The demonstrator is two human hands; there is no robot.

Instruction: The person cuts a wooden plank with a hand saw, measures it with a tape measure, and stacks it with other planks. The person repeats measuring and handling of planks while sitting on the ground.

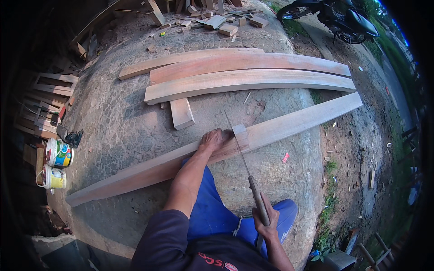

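Note:
A long wooden beam [294, 121] slants across the ground before me, from the lower left to the right. Near its middle a pale squared section [241, 133] shows a seam, like two lengths meeting. My left hand [213, 139] is closed over the beam just left of that section, with its fingertips partly hidden. In my right hand [266, 217] is the long straight handle [258, 201] of a handsaw. Its thin blade [239, 151], seen almost edge-on, crosses the beam at the pale section, and its tip reaches past the far side. Blade teeth are too small to see.
Beyond lie several long planks [248, 79], resting over a short block [181, 114]. Offcuts [228, 30] are heaped at the back. Two buckets [55, 177] and stacked wooden frames [49, 97] stand left. A motorcycle [334, 20] is parked at the far right, beside a dirt strip.

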